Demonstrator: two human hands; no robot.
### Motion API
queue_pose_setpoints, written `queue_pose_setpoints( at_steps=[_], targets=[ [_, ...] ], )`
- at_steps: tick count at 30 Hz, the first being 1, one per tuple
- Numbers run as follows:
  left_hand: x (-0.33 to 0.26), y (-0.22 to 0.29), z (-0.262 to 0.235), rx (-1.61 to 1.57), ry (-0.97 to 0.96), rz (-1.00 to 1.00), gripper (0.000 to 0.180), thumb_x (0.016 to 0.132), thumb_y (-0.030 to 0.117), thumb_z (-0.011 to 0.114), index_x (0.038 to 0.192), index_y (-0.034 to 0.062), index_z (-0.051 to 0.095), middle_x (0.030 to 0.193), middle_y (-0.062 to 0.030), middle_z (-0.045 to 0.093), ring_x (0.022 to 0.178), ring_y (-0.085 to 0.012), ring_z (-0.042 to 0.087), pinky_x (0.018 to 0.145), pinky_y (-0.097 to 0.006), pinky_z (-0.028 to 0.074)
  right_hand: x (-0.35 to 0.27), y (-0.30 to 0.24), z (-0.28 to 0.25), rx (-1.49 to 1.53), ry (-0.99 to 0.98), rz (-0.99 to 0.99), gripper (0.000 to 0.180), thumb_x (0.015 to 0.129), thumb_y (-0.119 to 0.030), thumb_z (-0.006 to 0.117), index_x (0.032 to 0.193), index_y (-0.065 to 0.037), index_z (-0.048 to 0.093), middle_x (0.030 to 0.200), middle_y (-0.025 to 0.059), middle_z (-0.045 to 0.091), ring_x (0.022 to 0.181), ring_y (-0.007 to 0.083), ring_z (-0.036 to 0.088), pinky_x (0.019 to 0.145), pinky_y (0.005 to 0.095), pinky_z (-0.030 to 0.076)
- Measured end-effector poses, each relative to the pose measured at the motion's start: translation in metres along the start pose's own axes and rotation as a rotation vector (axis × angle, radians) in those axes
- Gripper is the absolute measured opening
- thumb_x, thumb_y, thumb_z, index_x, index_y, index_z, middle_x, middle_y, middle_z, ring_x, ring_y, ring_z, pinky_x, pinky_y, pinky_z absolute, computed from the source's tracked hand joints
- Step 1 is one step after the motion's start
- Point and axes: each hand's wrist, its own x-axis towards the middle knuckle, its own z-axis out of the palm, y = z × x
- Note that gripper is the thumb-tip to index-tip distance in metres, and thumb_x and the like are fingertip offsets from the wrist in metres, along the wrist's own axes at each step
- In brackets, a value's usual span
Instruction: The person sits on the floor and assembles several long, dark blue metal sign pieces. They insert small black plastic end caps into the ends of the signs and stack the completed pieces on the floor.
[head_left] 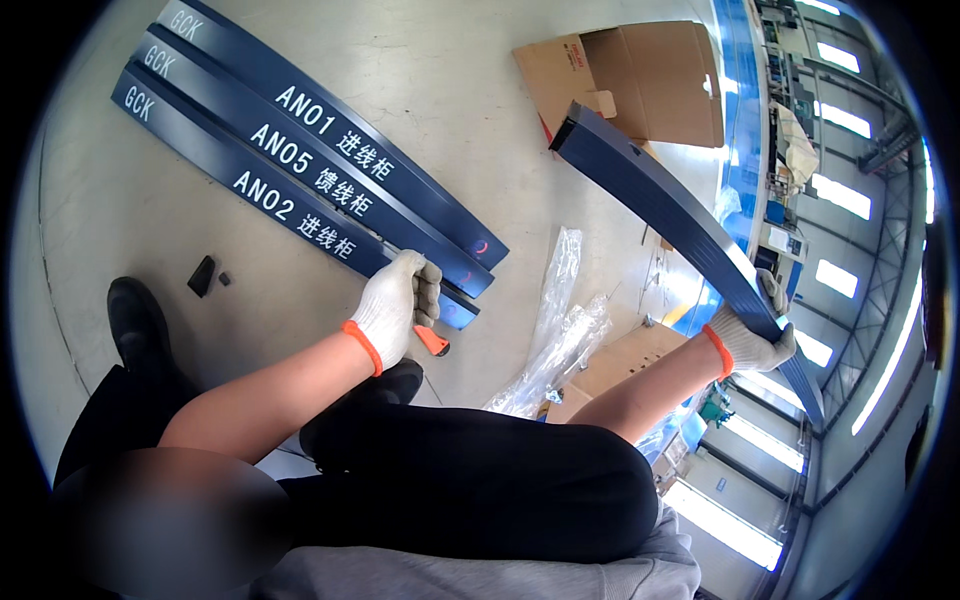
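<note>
My left hand [394, 308], in a whitish knit glove with an orange cuff, is closed around an orange utility knife [433, 341]. The knife's rounded end sticks out below the fist; most of it is hidden by the glove. This hand is over the near end of three long dark blue panels [300, 140] with white lettering, lying side by side on the floor. My right hand [752, 342], gloved the same way, grips a similar long dark panel [665, 200]. That panel is raised and tilted, its ribbed face showing and its far end pointing up and left.
An open cardboard box [655, 85] stands at the far right, with flattened cardboard [625, 365] nearer. Crumpled clear plastic wrap [555, 340] lies between the panels and my knee. Small black pieces [203, 277] are near my left shoe [138, 320] on the grey floor.
</note>
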Motion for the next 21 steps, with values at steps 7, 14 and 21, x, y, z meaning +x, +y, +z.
queue_pose_setpoints(
  at_steps=[7, 14, 21],
  targets=[
    [0.002, -0.004, 0.002, -0.001, -0.023, 0.004, 0.031, 0.106, 0.034, 0.052, 0.089, 0.0113, 0.063, 0.073, -0.0021, 0.061, 0.062, -0.0176, 0.058, 0.061, -0.032, 0.045, -0.007, -0.02, -0.002, -0.007, -0.068, -0.056, 0.022, 0.08, -0.02, 0.063, 0.089, -0.006, 0.048, 0.082, 0.009, 0.05, 0.075, 0.0245, 0.054, 0.08, 0.045, 0.05],
    [-0.003, -0.001, -0.001, 0.016, 0.026, -0.016, 0.029, 0.104, 0.036, 0.053, 0.087, 0.013, 0.059, 0.074, -0.0026, 0.058, 0.065, -0.019, 0.055, 0.064, -0.034, 0.043, 0.008, -0.053, 0.038, -0.137, -0.274, -0.158, 0.018, 0.077, -0.017, 0.061, 0.09, -0.007, 0.053, 0.081, 0.0053, 0.055, 0.078, 0.0194, 0.057, 0.085, 0.0413, 0.049],
    [-0.002, -0.017, 0.018, 0.018, -0.026, -0.075, 0.027, 0.102, 0.034, 0.053, 0.088, 0.0117, 0.061, 0.075, -0.0028, 0.06, 0.066, -0.0202, 0.056, 0.063, -0.035, 0.044, -0.049, 0.203, -0.07, -0.66, -0.171, -0.104, 0.039, 0.087, -0.01, 0.069, 0.124, -0.005, 0.059, 0.112, 0.0063, 0.057, 0.105, 0.0199, 0.056, 0.105, 0.037, 0.046]
  ],
)
